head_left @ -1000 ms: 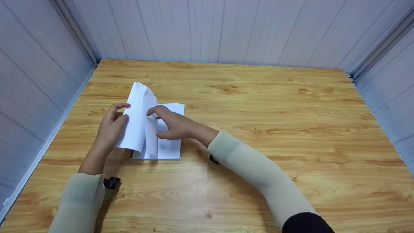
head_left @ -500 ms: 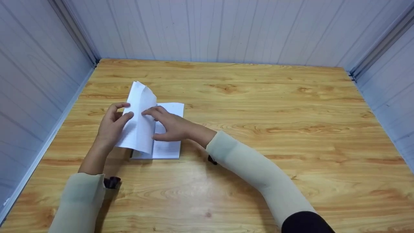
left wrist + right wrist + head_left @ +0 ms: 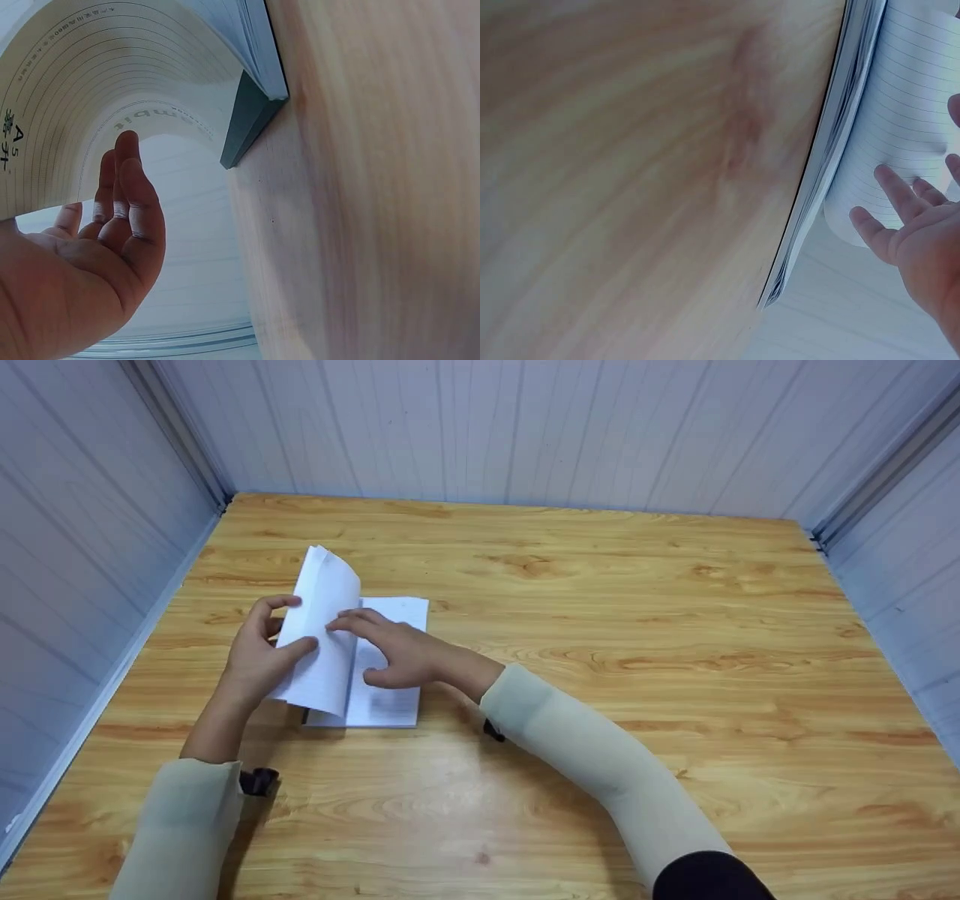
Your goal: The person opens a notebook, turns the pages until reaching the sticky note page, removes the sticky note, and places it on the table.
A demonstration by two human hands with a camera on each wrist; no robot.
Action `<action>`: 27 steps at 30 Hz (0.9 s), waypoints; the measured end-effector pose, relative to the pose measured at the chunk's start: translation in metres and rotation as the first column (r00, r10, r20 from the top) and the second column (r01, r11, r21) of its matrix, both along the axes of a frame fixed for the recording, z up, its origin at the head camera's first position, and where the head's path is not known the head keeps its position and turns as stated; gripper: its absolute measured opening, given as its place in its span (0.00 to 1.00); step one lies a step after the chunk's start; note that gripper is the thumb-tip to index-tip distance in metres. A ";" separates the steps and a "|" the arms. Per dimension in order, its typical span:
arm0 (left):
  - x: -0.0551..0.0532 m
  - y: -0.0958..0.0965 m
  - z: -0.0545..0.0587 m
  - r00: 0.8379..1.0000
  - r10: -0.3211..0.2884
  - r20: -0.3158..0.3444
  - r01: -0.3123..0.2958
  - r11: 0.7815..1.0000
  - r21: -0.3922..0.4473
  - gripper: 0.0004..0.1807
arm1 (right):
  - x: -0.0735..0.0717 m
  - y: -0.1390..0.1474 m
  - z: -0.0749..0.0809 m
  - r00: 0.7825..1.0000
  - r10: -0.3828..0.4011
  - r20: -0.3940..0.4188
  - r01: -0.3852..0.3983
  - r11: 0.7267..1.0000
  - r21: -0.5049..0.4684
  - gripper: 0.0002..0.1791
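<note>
I can see two plain, close-fitting cream sleeves: the left sleeve [image 3: 176, 840] at seven o'clock, the right sleeve [image 3: 611, 765] towards five. The cloth is smooth and matt, with a faint crease near the right elbow. A greyish-green shade bands the fabric by the left cuff [image 3: 199, 772] and again by the right cuff [image 3: 506, 690]. At the right sleeve's five o'clock end, a round-edged black garment [image 3: 712, 877] covers the cream. A small black fitting [image 3: 259, 781] juts out at the left cuff's three o'clock; a second black fitting [image 3: 493, 730], mostly hidden, peeks out at the right cuff's seven o'clock. Left hand [image 3: 259, 652] and right hand [image 3: 405, 656] are bare.
</note>
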State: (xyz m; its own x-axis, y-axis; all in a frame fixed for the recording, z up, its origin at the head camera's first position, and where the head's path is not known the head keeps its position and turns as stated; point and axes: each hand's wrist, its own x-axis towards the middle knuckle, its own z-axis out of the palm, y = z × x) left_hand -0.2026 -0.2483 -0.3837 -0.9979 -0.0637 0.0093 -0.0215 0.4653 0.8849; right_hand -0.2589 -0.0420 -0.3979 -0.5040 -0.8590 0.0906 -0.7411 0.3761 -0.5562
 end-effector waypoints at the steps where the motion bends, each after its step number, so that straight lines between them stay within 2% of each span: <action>1: 0.000 0.000 0.000 1.000 0.002 -0.003 -0.002 1.000 0.000 0.30 | 0.000 0.000 0.000 1.000 -0.017 -0.020 0.017 1.000 0.000 0.36; 4: 0.002 -0.001 -0.001 1.000 0.005 -0.003 -0.005 1.000 0.000 0.29 | -0.001 0.002 0.000 0.990 -0.115 -0.084 0.115 0.993 -0.002 0.35; 6: 0.002 0.000 -0.001 1.000 0.016 0.011 -0.016 1.000 0.001 0.29 | -0.002 0.004 0.001 0.973 -0.197 -0.119 0.197 0.980 -0.006 0.32; 10: 0.002 0.000 0.000 0.997 0.059 0.050 -0.060 0.998 0.010 0.29 | -0.005 0.008 0.001 0.925 -0.333 -0.182 0.341 0.940 0.013 0.28; 15: 0.000 0.001 0.000 0.998 0.065 0.028 -0.066 0.997 0.040 0.25 | -0.011 0.014 0.000 0.860 -0.446 -0.246 0.479 0.873 0.091 0.26; 19: -0.001 0.001 0.001 0.999 0.053 -0.009 -0.052 0.996 0.077 0.23 | -0.016 0.018 -0.003 0.824 -0.510 -0.246 0.551 0.822 0.142 0.25; 27: 0.001 -0.001 0.000 0.997 0.064 -0.033 -0.060 0.992 0.107 0.21 | -0.022 0.020 -0.007 0.779 -0.570 -0.262 0.623 0.751 0.218 0.30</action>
